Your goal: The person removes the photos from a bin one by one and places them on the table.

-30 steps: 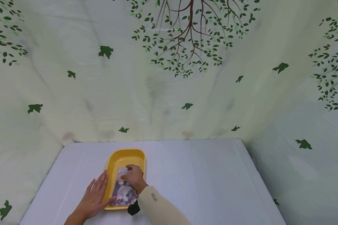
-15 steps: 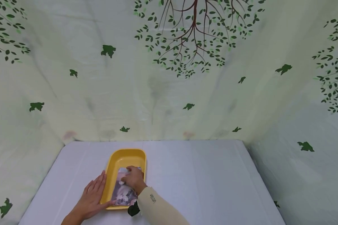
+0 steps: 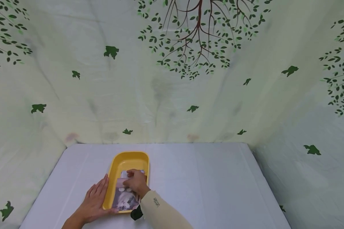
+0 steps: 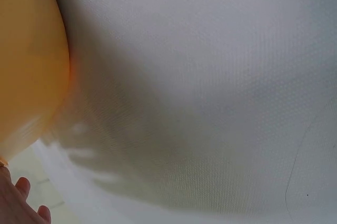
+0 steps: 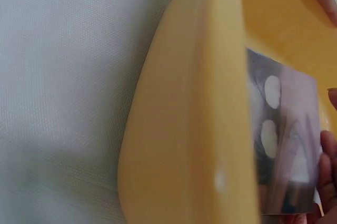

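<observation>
White cloth-covered worktop, leaf-print fabric backdrop behind. Yellow oblong plastic tray sits left of centre. Right hand pinches a printed grey-purple folded cloth lying inside the tray. Left hand lies flat, fingers straight, against the tray's left rim.
</observation>
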